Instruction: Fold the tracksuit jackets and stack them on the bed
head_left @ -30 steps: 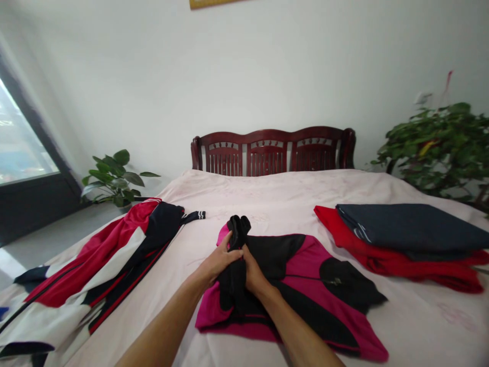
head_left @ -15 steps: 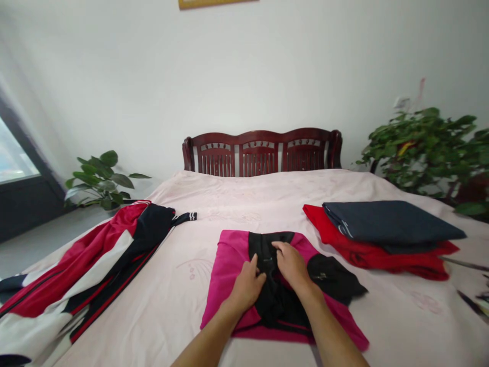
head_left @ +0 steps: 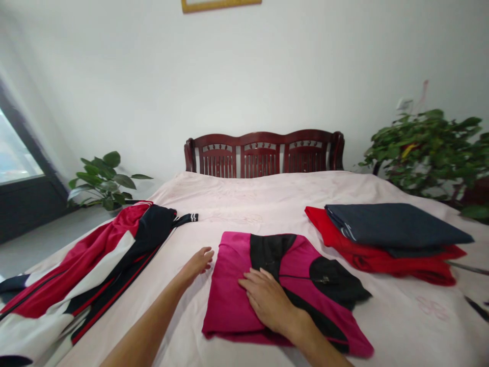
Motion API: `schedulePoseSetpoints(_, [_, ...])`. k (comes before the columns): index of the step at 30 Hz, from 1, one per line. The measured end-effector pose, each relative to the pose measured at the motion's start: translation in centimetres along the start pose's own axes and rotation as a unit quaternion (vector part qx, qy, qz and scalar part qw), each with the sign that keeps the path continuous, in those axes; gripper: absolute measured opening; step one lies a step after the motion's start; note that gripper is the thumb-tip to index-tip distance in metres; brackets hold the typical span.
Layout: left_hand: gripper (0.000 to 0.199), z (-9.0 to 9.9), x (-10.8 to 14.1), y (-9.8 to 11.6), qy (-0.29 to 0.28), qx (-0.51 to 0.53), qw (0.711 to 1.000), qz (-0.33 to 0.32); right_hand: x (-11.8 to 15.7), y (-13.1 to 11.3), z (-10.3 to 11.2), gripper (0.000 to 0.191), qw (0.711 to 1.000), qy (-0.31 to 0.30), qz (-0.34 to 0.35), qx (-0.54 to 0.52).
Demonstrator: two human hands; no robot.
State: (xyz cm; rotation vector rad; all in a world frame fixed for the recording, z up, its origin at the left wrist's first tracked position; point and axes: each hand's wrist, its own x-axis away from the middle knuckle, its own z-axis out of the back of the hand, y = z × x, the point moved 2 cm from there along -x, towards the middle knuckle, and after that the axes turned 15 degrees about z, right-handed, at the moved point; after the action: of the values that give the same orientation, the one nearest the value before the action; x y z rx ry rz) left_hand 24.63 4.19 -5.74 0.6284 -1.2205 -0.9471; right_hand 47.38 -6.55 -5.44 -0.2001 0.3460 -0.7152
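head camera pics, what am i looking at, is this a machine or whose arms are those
There is no machine here. These are a person's own bare arms, seen from a camera worn on their head, looking forward and down. The person is at a bed with a dark wooden headboard. The right hand lies flat on a folded magenta and black zip jacket. The left hand is open just beside it. Neither hand holds anything. Farther left lies a red, white and navy track jacket; to the right, a folded dark navy garment sits on a red garment.
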Motion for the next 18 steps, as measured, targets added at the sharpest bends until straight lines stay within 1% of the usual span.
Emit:
schedulePoseSetpoints(2, [0.05, -0.8, -0.7, 0.5, -0.03, 0.006, 0.999, 0.014, 0.1, -0.7, 0.2, 0.042, 1.0, 0.015, 0.013, -0.007])
schedulePoseSetpoints(5, [0.048, -2.8, -2.0, 1.7, -0.051, 0.023, 0.998, 0.016, 0.2, -2.1, 0.3, 0.046, 0.998, -0.004, 0.05, -0.039])
schedulePoseSetpoints(8, [0.04, -4.9, -3.8, 3.0, -0.037, 0.049, 0.998, 0.009, 0.7, -2.7, -0.2, 0.048, 0.996, -0.024, 0.059, -0.061])
schedulePoseSetpoints(11, [0.037, -6.4, -5.7, 3.9, -0.01, 0.093, 0.996, -0.006, 1.1, -2.4, -0.5, 0.048, 0.995, -0.029, 0.074, -0.061])
schedulePoseSetpoints(13, [0.046, -6.9, -6.8, 4.1, 0.008, 0.125, 0.992, -0.011, 1.2, -2.0, -0.7, 0.051, 0.994, -0.036, 0.091, -0.055])
schedulePoseSetpoints(15, [0.059, -6.8, -7.5, 4.1, 0.015, 0.153, 0.988, -0.009, 1.4, -1.8, -0.9, 0.055, 0.992, -0.043, 0.11, -0.047])
schedulePoseSetpoints(17, [0.069, -6.4, -7.7, 3.8, 0.006, 0.173, 0.985, -0.002, 1.6, -1.8, -0.9, 0.059, 0.99, -0.041, 0.123, -0.046])
schedulePoseSetpoints(18, [0.071, -6.0, -7.5, 3.6, -0.005, 0.179, 0.984, 0.0, 1.8, -1.8, -0.9, 0.059, 0.991, -0.033, 0.122, -0.051])
